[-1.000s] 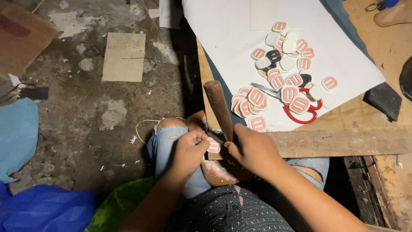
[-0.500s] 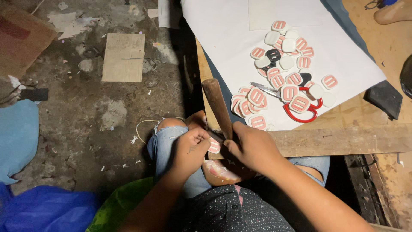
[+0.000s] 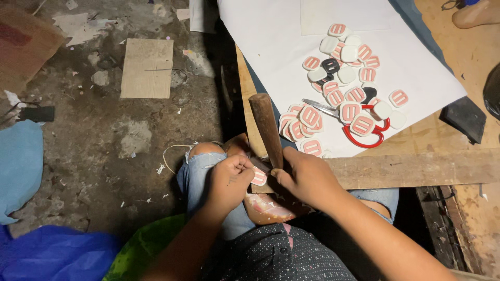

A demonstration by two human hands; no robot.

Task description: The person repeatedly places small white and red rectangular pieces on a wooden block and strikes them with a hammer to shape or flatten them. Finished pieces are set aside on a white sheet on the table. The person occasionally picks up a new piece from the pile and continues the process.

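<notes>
I'm sitting with my knees up against the wooden workbench [image 3: 416, 169], and pretty much everything sits around that. My left hand [image 3: 229, 179] is curled up tight just off the bench's near edge, pinching one small white-and-pink piece [image 3: 259, 177] between thumb and fingers, right over my torn jeans [image 3: 200, 174]. My right hand [image 3: 307, 179] is right beside it, closed around the low end of a wooden-handled tool [image 3: 266, 130], and the handle sticks up and away from me, leaning over the bench edge. The working end of the tool is hidden behind my fingers so I can't tell what it looks like, but it meets the little piece right where my two hands come together. Further in on the bench there's a big white sheet of paper [image 3: 271, 41] with a whole pile of matching pieces [image 3: 344, 93] scattered across it, a couple of black ones mixed in. Red-handled scissors [image 3: 364, 130] lie half buried under that pile, on the side nearest me. Off the bench to the left is the dirty concrete floor [image 3: 104, 135], with a flat bit of cardboard [image 3: 147, 67] lying on it and some blue plastic [image 3: 47, 255] down by my side.
</notes>
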